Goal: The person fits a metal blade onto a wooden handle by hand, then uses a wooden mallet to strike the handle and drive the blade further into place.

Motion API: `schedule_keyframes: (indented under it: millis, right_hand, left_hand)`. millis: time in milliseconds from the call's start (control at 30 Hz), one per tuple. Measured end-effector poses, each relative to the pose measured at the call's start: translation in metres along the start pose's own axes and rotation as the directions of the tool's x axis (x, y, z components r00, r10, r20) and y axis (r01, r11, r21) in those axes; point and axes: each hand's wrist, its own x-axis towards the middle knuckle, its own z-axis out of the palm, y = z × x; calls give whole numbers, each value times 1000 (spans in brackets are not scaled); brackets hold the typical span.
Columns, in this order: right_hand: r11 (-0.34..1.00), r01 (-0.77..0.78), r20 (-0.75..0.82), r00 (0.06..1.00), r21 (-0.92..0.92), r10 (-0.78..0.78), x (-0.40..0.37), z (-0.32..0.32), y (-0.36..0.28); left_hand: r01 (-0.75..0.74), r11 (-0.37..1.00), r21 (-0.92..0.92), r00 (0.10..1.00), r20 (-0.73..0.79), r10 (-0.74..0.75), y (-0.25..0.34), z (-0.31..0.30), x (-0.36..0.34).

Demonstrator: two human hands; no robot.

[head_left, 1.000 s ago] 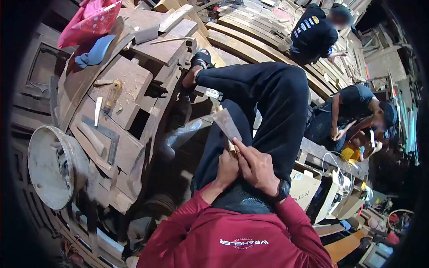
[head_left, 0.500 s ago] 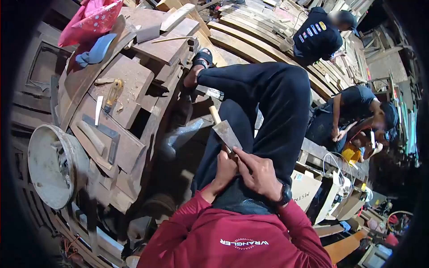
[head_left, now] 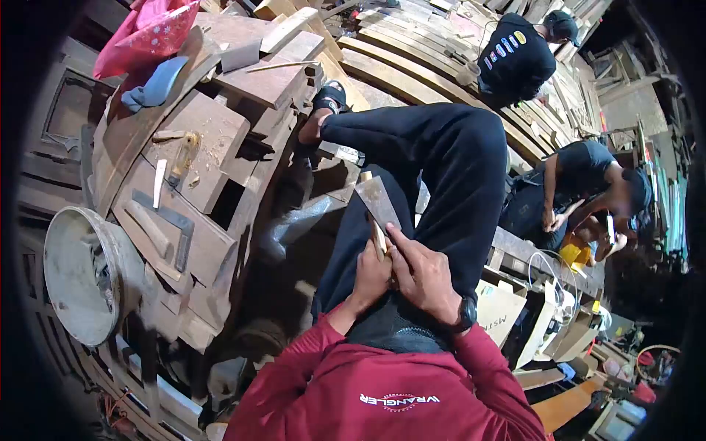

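A pale wooden stick (head_left: 379, 239) rises from my left hand (head_left: 372, 275), whose fingers are wrapped round its lower part. Lying across the stick is a flat grey-brown piece (head_left: 378, 201), wider at its far end, like a strip of sandpaper or a thin plate. My right hand (head_left: 426, 279) pinches the near end of that flat piece, index finger stretched along its edge. Both hands meet over my lap, close above my dark trousers (head_left: 456, 169). The far tip of the stick just shows past the flat piece.
To the left, a wooden bench (head_left: 213, 132) carries a yellow-handled tool (head_left: 184, 158), a metal square (head_left: 185, 242) and a blue cloth (head_left: 156, 82). A white bucket (head_left: 81, 275) stands beside it. Two people sit at the right near stacked planks (head_left: 419, 81) and a cardboard box (head_left: 500, 312).
The flat piece has slid up along the stick, so less of the stick's far end shows and more shows near my left hand. Both hands stay closed.
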Motion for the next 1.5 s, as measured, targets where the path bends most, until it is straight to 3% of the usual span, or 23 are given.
schedule_keyframes:
  millis: [67,100,200,233,333,467,500,567,600,667,733,767,867,900,1000,1033,1133,1267,1300,1433,1500]
  right_hand:
    - [1000,23,34,999,14,-23,-6,-4,1]
    - [999,34,53,998,19,-35,-9,-2,3]
    - [999,13,33,999,36,-14,-8,1,5]
    - [999,-24,21,1000,37,24,-4,-1,1]
    - [998,62,12,998,0,-62,-5,2,6]
    - [999,-30,135,990,-35,34,-17,1,1]
    - [999,20,76,997,-25,-18,-16,5,3]
    - [998,16,24,1000,-59,-15,-7,4,0]
    - [997,16,-3,1000,-75,-17,-2,3,-1]
    - [997,51,30,998,-61,-49,-2,0,5]
    - [999,48,111,993,-20,-46,-11,-1,9]
    - [998,46,121,992,-40,-41,-14,0,9]
    - [995,8,53,999,-95,-3,-8,3,0]
    - [992,5,21,1000,-124,-3,-4,4,-1]
    - [992,93,29,995,-84,-91,-9,-1,7]
    - [994,86,53,995,-72,-83,-11,-2,5]
    - [991,71,6,997,-111,-71,-10,4,1]
    - [990,70,16,997,-122,-69,-8,-1,2]
    - [991,85,33,996,-108,-82,-10,-1,3]
    - [987,111,3,994,-119,-111,-11,4,0]
    - [989,114,-29,993,-99,-117,-9,-3,-4]
  left_hand:
    - [277,952,-128,960,12,-278,13,-6,3]
    - [187,948,-258,982,11,-191,6,-5,1]
    - [121,979,-165,991,-39,-129,-2,1,-4]
    - [244,924,-296,968,17,-250,9,-4,-1]
    - [220,919,-328,973,4,-231,8,-5,3]
    - [206,929,-307,978,37,-204,2,-10,-1]
    - [264,890,-370,963,47,-266,-1,-5,-5]
    - [-90,996,-15,996,-21,90,-6,1,-5]
    - [-268,948,170,962,-6,273,-5,2,-2]
    - [11,994,-107,1000,5,-10,-4,0,4]
    - [360,831,-425,933,150,-327,-15,-7,1]
    - [279,865,-418,960,92,-265,-17,-4,-5]
    - [33,999,-28,994,108,-30,-1,-3,-9]
    - [-40,999,8,999,13,40,8,0,-7]
    - [191,956,-224,980,-8,-198,7,-4,3]
    - [284,906,-314,958,65,-278,3,-8,-4]
    - [102,994,39,978,179,-107,1,-9,-9]
    - [280,936,-212,960,75,-270,10,-8,0]
    - [387,826,-411,920,111,-376,0,-8,-1]
    - [98,992,-79,994,51,-95,-24,4,-11]
    - [139,987,-80,989,50,-136,-25,3,-8]
